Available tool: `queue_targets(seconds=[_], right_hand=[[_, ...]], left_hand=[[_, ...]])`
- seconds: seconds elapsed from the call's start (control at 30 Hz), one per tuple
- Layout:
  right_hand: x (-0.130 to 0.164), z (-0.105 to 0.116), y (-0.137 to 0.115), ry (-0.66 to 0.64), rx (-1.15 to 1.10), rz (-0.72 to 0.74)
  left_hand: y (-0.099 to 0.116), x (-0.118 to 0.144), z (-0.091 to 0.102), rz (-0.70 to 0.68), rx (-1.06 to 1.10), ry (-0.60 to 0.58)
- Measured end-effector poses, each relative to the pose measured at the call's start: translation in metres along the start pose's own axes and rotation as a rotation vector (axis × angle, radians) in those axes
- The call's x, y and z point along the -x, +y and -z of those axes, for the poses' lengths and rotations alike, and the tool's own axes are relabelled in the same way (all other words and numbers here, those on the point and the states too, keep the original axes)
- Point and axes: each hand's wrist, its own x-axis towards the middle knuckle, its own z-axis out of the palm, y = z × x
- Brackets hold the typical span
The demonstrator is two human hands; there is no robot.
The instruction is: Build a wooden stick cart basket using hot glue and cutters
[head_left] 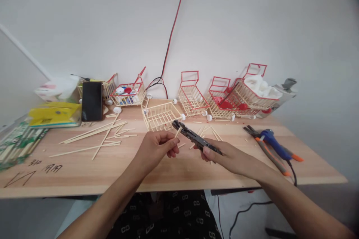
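My left hand (161, 145) pinches a short piece of wooden stick (178, 133) between thumb and fingers. My right hand (224, 157) is wrapped round a long, narrow black hand tool (196, 139), whose exact kind I cannot make out. The tool's far end points up and left, close beside the stick piece; whether they touch is unclear. Just beyond the hands lies a small cart basket of thin wooden sticks (161, 115) with white wheels. Loose stick pieces (206, 130) are scattered behind my right hand.
Several miniature stick shopping carts with red handles (192, 97) line the wall. Long sticks (95, 132) lie left, near a black phone (92, 101), yellow packet (54, 114) and packaged sticks (21, 143). A blue glue gun (273, 142) and orange-handled pliers (270, 153) lie right.
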Motion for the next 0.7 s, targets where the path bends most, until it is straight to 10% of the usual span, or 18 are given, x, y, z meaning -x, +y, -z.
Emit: queue_targets(seconds=[0.7], right_hand=[[0.007,-0.008,-0.001,0.171,0.256,-0.045]], left_hand=[[-0.006,0.002,-0.011,-0.216,-0.515,0.121]])
